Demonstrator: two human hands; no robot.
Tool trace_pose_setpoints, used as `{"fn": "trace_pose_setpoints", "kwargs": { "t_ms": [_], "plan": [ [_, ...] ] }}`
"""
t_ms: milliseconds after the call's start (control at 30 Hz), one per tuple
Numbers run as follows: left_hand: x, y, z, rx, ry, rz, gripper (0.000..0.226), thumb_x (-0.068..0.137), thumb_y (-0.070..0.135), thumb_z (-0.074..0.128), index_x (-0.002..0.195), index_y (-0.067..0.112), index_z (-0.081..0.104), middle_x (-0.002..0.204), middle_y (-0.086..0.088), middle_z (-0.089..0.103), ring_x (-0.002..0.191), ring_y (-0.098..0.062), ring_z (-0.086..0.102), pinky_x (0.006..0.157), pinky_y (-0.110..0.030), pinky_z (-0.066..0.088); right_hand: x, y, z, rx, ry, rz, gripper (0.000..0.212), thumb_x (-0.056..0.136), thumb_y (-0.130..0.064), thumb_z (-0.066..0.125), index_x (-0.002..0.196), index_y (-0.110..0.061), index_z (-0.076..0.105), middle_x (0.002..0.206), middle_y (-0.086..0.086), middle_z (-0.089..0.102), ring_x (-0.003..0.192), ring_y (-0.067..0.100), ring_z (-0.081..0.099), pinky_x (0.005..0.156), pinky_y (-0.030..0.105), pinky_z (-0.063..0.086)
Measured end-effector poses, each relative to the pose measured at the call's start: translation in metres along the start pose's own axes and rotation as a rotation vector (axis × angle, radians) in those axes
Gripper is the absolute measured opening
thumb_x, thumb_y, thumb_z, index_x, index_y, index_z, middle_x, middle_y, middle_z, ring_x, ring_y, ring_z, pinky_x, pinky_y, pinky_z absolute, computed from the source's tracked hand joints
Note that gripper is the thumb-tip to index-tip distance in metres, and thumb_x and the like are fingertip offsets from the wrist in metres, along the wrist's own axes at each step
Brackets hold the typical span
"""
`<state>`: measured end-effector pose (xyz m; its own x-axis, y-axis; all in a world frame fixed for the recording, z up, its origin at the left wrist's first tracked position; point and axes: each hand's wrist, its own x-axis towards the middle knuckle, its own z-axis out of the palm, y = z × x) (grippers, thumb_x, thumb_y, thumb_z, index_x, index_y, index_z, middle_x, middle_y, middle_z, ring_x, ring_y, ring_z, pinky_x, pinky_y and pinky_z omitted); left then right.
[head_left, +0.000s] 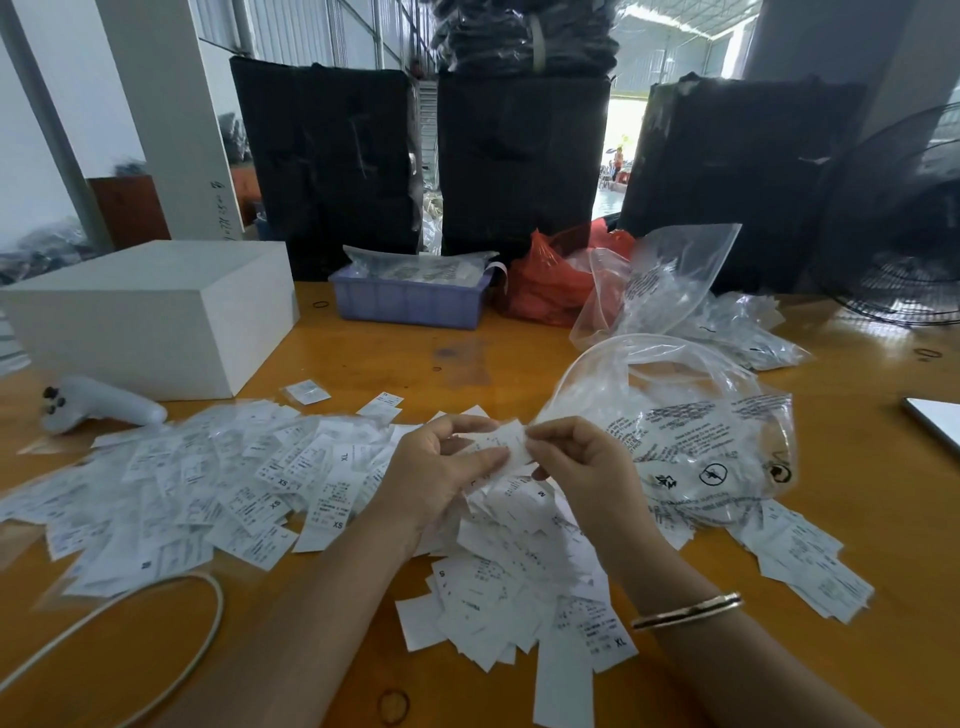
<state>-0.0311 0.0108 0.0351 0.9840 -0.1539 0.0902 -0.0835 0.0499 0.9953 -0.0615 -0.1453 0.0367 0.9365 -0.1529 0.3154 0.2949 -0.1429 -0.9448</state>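
Left hand, right hand, one label pinched between them

I found the box on the bench toward its far left corner, with the controller just before it. The crate sat mid-bench at the far edge, and the bags lay to its right. Labels were spread along the near edge, with a cable by the near left corner.

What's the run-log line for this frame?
left hand: holds label | right hand: pinches same label | below: label pile on table | clear bag: right of hands
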Motion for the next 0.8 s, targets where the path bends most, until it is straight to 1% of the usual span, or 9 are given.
{"fn": "trace_pose_setpoints", "kwargs": {
  "t_ms": [133,267,367,433,533,600,667,733,800],
  "plan": [
    [0.0,0.0,-0.002,0.133,-0.027,0.036,0.022,0.071,0.02,0.082,0.088,0.03,0.073,0.084,0.008,0.074,0.081,-0.004,0.069,0.063,-0.013,0.051,-0.001,0.001,0.001,-0.123,-0.146,0.036,0.024,0.088,-0.005,0.059,0.08,-0.025,0.069,0.065,-0.014,0.066,0.061,-0.004,0.058,0.057,0.009,0.045],
    [0.0,0.001,-0.002,0.14,-0.038,0.046,0.022,0.072,0.015,0.081,0.087,0.028,0.072,0.076,0.003,0.074,0.071,-0.012,0.071,0.057,-0.015,0.051,0.002,0.002,-0.002,-0.09,-0.066,0.048,0.022,0.091,-0.006,0.056,0.094,-0.027,0.06,0.066,-0.006,0.066,0.065,0.002,0.063,0.066,0.022,0.052],
    [0.0,0.0,-0.001,0.161,-0.038,0.064,0.022,0.073,0.015,0.08,0.089,0.027,0.071,0.073,0.0,0.074,0.069,-0.014,0.071,0.058,-0.016,0.052,0.002,0.0,-0.005,-0.155,-0.076,-0.001,0.026,0.088,-0.003,0.059,0.084,-0.027,0.066,0.065,-0.008,0.068,0.063,0.003,0.063,0.063,0.018,0.051],
    [0.001,-0.001,-0.002,0.176,-0.049,0.075,0.02,0.074,0.016,0.079,0.09,0.026,0.07,0.075,0.0,0.074,0.071,-0.013,0.072,0.06,-0.016,0.053,0.001,0.0,-0.004,-0.237,-0.116,-0.011,0.031,0.089,-0.003,0.057,0.08,-0.031,0.068,0.071,-0.004,0.069,0.065,0.008,0.062,0.065,0.025,0.052],
    [0.001,-0.002,-0.001,0.182,-0.049,0.091,0.02,0.077,0.017,0.077,0.092,0.026,0.07,0.074,0.003,0.074,0.071,-0.009,0.071,0.059,-0.015,0.052,0.002,-0.001,-0.005,-0.351,-0.129,-0.084,0.03,0.09,-0.007,0.056,0.085,-0.036,0.064,0.079,-0.004,0.067,0.069,0.015,0.06,0.066,0.027,0.051],
    [0.003,-0.003,-0.003,0.207,0.013,0.116,0.02,0.078,0.018,0.076,0.094,0.03,0.069,0.071,0.006,0.07,0.065,-0.002,0.066,0.057,-0.012,0.049,0.007,-0.005,-0.011,-0.445,-0.002,-0.258,0.025,0.09,-0.005,0.056,0.093,-0.03,0.063,0.084,-0.013,0.062,0.073,0.004,0.057,0.065,0.014,0.049],
    [0.006,-0.005,-0.007,0.347,0.129,0.183,0.021,0.082,0.021,0.073,0.094,0.036,0.064,0.077,0.009,0.063,0.063,0.003,0.057,0.055,-0.009,0.046,0.016,-0.007,-0.023,-0.524,0.216,-0.418,0.021,0.089,-0.001,0.055,0.099,-0.016,0.065,0.091,-0.013,0.057,0.081,-0.001,0.054,0.072,0.013,0.047],
    [0.008,-0.006,-0.011,0.524,0.253,0.258,0.026,0.085,0.02,0.07,0.105,0.035,0.06,0.096,0.009,0.063,0.074,0.003,0.054,0.059,-0.008,0.043,0.028,-0.004,-0.039,-0.611,0.377,-0.453,0.021,0.089,0.002,0.053,0.102,-0.009,0.065,0.099,-0.005,0.059,0.093,0.009,0.056,0.083,0.022,0.046],
    [0.009,-0.005,-0.016,0.642,0.361,0.288,0.036,0.087,0.015,0.066,0.12,0.025,0.057,0.112,0.002,0.064,0.083,-0.004,0.057,0.062,-0.011,0.043,0.04,0.003,-0.055,-0.682,0.444,-0.34,0.023,0.091,0.0,0.051,0.107,-0.009,0.064,0.11,0.004,0.061,0.106,0.021,0.054,0.093,0.038,0.046]
  ]
}}
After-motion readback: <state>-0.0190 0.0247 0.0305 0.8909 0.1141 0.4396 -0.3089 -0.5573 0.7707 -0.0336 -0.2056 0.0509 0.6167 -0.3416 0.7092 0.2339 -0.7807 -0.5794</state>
